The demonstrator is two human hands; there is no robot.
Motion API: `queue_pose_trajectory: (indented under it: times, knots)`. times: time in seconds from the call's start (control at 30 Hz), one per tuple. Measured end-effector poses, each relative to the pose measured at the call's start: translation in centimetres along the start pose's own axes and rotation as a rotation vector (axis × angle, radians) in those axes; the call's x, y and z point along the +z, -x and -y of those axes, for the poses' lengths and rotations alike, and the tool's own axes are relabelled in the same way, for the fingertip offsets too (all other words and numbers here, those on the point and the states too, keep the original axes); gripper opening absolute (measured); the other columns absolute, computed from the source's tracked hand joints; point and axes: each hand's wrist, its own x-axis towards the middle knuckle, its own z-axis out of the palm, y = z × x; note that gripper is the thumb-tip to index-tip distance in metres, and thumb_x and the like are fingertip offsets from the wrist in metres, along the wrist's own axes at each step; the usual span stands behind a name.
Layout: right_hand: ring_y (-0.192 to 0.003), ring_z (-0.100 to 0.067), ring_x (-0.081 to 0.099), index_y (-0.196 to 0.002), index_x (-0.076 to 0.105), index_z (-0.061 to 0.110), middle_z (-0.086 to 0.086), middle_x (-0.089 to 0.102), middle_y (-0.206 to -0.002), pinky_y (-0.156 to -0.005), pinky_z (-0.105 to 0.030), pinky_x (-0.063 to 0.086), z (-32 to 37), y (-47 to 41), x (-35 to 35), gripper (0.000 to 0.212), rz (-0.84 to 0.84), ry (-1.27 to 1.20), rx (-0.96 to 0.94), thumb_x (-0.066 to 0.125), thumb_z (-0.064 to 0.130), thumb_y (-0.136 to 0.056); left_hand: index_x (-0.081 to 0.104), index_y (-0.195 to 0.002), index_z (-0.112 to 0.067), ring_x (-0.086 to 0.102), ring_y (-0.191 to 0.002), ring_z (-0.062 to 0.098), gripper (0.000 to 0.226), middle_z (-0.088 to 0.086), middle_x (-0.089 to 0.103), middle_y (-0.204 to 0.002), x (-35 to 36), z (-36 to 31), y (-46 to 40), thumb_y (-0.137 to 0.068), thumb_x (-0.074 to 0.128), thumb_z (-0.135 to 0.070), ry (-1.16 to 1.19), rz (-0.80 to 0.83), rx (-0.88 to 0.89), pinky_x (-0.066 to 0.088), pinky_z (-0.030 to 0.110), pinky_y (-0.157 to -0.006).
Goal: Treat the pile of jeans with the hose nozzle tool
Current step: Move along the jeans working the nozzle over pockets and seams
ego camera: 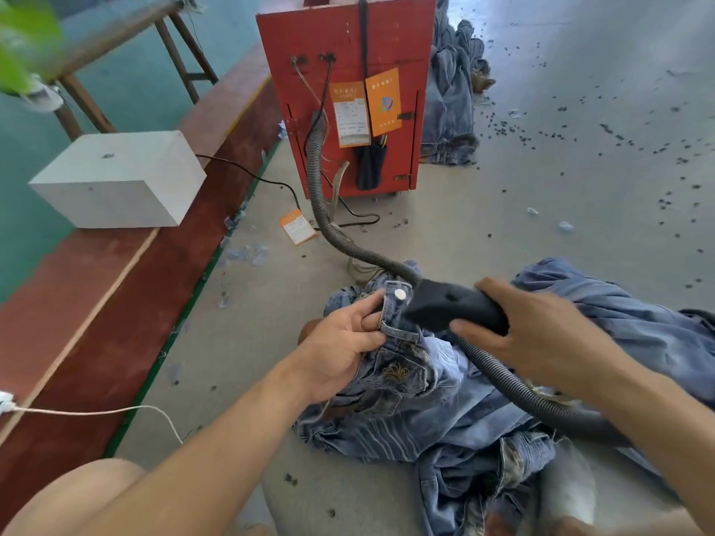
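The grey concrete floor (445,226) carries the pile of jeans (445,412) at near right, a red cabinet (348,90) standing far centre with a second denim heap (450,110) just right of it, an orange tag (297,226), a black cable (271,179), and scattered dark specks (619,141) to the far right.

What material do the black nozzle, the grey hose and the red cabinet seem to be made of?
Nozzle: probably moulded plastic, matte black, smooth rounded shape.
Hose: likely flexible ribbed plastic, dark grey; it bends in curves.
Red cabinet: looks like painted sheet metal or board; flat panels with a scuffed finish. I cannot tell which.
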Motion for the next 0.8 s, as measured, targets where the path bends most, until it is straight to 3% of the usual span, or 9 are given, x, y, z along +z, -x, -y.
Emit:
queue_pose_trajectory:
  times: [0.1,0.2,0.3,0.47,0.57,0.67,0.8]
  knots:
    - [-0.052,-0.007,0.059,-0.100,0.045,0.040,0.012,0.061,-0.065,-0.051,-0.035,0.054,0.8,-0.3,1.3,0.046,-0.046,0.049,-0.021,0.040,0.083,-0.084,0.047,-0.150,-0.006,0.060,-0.130,0.026,0.060,0.016,0.066,-0.136,0.4,0.1,-0.1,-0.098,0.038,0.022,-0.022,0.015,0.038,0.044,0.035,-0.111]
    - [-0.057,-0.010,0.060,-0.102,0.042,0.041,0.013,0.060,-0.071,-0.053,-0.036,0.052,0.5,-0.9,0.7,0.043,-0.139,-0.025,0.072,0.039,0.081,-0.085,0.049,-0.150,-0.004,0.066,-0.119,0.026,0.061,0.017,0.069,-0.130,0.1,0.0,-0.4,-0.096,0.038,0.023,0.035,-0.054,0.020,0.053,0.032,-0.101]
    - [-0.055,-0.003,0.058,-0.101,0.043,0.045,0.014,0.061,-0.071,-0.051,-0.028,0.044,-0.2,-0.4,-0.3,0.038,-0.142,-0.098,0.085,0.043,0.079,-0.084,0.050,-0.149,-0.005,0.072,-0.109,0.019,0.061,0.011,0.075,-0.122,0.0,0.2,-0.4,-0.096,0.038,0.024,0.053,-0.098,-0.001,0.057,0.024,-0.086]
    - [-0.053,-0.004,0.058,-0.105,0.045,0.042,0.013,0.060,-0.066,-0.050,-0.032,0.053,1.7,0.1,1.1,0.045,-0.040,0.029,-0.056,0.040,0.083,-0.084,0.059,-0.142,-0.010,0.070,-0.111,0.012,0.061,0.005,0.075,-0.122,0.4,0.8,-0.3,-0.094,0.041,0.024,0.041,-0.081,-0.023,0.054,0.021,-0.090]
    - [-0.059,-0.011,0.061,-0.106,0.044,0.038,0.012,0.060,-0.072,-0.055,-0.036,0.052,2.0,-1.2,0.7,0.040,-0.127,-0.029,0.049,0.045,0.075,-0.090,0.070,-0.131,-0.013,0.073,-0.109,0.017,0.060,0.008,0.075,-0.122,0.7,1.3,-0.5,-0.094,0.041,0.024,0.098,-0.097,-0.059,0.058,0.026,-0.088]
    - [-0.056,-0.004,0.060,-0.104,0.046,0.041,0.013,0.061,-0.073,-0.053,-0.030,0.051,0.8,-1.2,-0.5,0.036,-0.137,-0.099,0.087,0.048,0.074,-0.089,0.081,-0.113,-0.023,0.074,-0.106,0.019,0.066,0.010,0.076,-0.120,0.8,1.1,-0.3,-0.094,0.039,0.024,0.150,-0.092,-0.058,0.060,0.026,-0.082]
    - [-0.052,-0.003,0.060,-0.100,0.047,0.042,0.012,0.062,-0.066,-0.051,-0.030,0.054,1.6,0.1,0.5,0.048,-0.009,-0.018,0.001,0.039,0.084,-0.079,0.079,-0.116,-0.021,0.071,-0.106,0.008,0.066,0.004,0.074,-0.125,1.1,1.1,-0.2,-0.091,0.041,0.026,0.173,-0.100,-0.084,0.055,0.018,-0.080]
